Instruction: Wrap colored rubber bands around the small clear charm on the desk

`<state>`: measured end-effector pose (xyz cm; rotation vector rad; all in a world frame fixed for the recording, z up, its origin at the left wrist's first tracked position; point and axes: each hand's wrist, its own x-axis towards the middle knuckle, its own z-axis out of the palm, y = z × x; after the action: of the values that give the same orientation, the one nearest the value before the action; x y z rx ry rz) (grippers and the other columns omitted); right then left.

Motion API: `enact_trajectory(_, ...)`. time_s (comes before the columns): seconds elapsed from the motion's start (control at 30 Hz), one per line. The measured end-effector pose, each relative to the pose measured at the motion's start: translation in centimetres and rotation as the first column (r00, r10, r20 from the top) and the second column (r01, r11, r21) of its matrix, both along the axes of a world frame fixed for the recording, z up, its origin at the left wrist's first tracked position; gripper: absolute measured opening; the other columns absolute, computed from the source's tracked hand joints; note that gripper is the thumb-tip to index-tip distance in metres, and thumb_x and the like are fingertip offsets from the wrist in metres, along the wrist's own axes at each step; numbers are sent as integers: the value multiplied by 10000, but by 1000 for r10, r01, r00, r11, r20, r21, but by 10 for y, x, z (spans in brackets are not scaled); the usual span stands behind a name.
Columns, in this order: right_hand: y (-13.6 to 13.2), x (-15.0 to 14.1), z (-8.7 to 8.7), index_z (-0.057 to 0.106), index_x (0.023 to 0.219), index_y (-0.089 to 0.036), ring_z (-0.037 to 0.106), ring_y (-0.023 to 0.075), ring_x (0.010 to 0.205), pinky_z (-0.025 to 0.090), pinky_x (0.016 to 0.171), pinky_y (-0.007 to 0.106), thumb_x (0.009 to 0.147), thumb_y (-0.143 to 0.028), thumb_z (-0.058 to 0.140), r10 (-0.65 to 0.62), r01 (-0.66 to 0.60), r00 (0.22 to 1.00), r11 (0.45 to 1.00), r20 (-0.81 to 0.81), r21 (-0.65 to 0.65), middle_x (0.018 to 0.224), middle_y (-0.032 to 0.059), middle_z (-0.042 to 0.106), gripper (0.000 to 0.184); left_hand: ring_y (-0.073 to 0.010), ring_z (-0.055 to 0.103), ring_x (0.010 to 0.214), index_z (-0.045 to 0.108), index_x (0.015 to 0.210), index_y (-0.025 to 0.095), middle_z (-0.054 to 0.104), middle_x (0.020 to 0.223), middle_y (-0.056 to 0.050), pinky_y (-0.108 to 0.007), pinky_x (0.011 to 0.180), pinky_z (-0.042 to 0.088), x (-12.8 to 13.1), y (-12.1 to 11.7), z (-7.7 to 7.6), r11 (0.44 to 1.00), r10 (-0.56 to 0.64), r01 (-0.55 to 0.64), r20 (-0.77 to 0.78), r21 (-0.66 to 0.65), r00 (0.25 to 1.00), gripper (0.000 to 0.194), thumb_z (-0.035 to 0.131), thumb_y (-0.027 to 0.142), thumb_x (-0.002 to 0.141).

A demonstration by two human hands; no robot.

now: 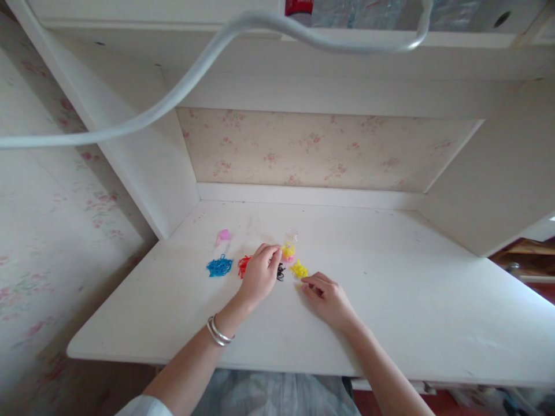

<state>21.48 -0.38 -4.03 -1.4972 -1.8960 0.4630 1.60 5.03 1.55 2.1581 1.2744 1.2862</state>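
My left hand (260, 270) is closed, thumb and forefinger pinched at the left side of a small clear jar (291, 237). Yellow bands (288, 252) show low in the jar, above a pink part. Curled beside a pile of yellow rubber bands (299, 269), my right hand (326, 296) has its fingertips together on a few yellow strands at the pile's near edge. Black bands (280, 273) and red bands (243, 266) lie partly hidden behind my left hand. Farther left is a heap of blue bands (219, 266).
A small pink object (224, 235) lies behind the blue heap on the white desk (416, 300). Side panels and a shelf (321, 92) enclose the desk's back. A thick white cable (182, 86) crosses the upper view. A red-labelled bottle (299, 8) is on the shelf.
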Motion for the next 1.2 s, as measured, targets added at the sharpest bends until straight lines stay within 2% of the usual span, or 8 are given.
enact_trajectory(0.2, -2, -6, 5, 689, 984, -303, 604, 131, 746, 434, 696, 249, 896, -321, 441, -6, -7, 968, 999, 250, 50, 917, 17, 642, 264, -136, 611, 934, 638, 1024, 219, 651, 1031, -23, -249, 859, 472, -12, 29, 35, 995, -13, 33, -203, 94, 979, 233, 425, 251, 935)
enact_trajectory(0.43, -2, -6, 6, 678, 902, -268, 595, 125, 740, 429, 688, 235, 910, -283, 406, -33, 20, 963, 998, 267, 53, 905, 22, 620, 273, -137, 620, 917, 633, 1081, 273, 643, 1078, 0, -235, 793, 464, -1, 48, 64, 988, 11, 67, -499, 139, 867, 261, 421, 249, 932)
enact_trajectory(0.57, -1, -5, 2, 671, 929, -265, 590, 120, 712, 433, 665, 225, 912, -300, 403, -100, 93, 968, 995, 228, 45, 909, 26, 606, 271, -141, 626, 858, 644, 1078, 311, 631, 1081, 10, -239, 720, 455, 6, 55, 67, 988, -13, 104, -624, 111, 782, 277, 425, 243, 922)
enact_trajectory(0.73, -1, -5, 1, 684, 879, -257, 579, 112, 692, 427, 642, 220, 921, -306, 380, -81, 73, 974, 996, 211, 47, 889, 27, 599, 311, -136, 625, 797, 657, 1067, 331, 608, 1128, 22, -242, 666, 441, 7, 57, 65, 988, -3, 106, -673, 112, 739, 301, 405, 256, 921)
enact_trajectory(1.0, -1, -5, 4, 686, 939, -290, 593, 125, 702, 431, 639, 237, 910, -324, 410, -75, 69, 974, 997, 214, 36, 902, 26, 609, 279, -131, 616, 821, 658, 1050, 343, 615, 1096, 25, -232, 690, 439, 8, 59, 69, 987, -76, 152, -664, 57, 744, 298, 409, 253, 914)
enact_trajectory(1.2, -1, -6, 6, 684, 878, -275, 596, 127, 723, 430, 653, 239, 920, -330, 403, -49, 44, 980, 999, 194, 30, 909, 24, 609, 289, -129, 616, 837, 651, 1060, 327, 618, 1085, 18, -231, 722, 450, 9, 57, 66, 988, -90, 150, -634, 41, 768, 289, 393, 308, 932)
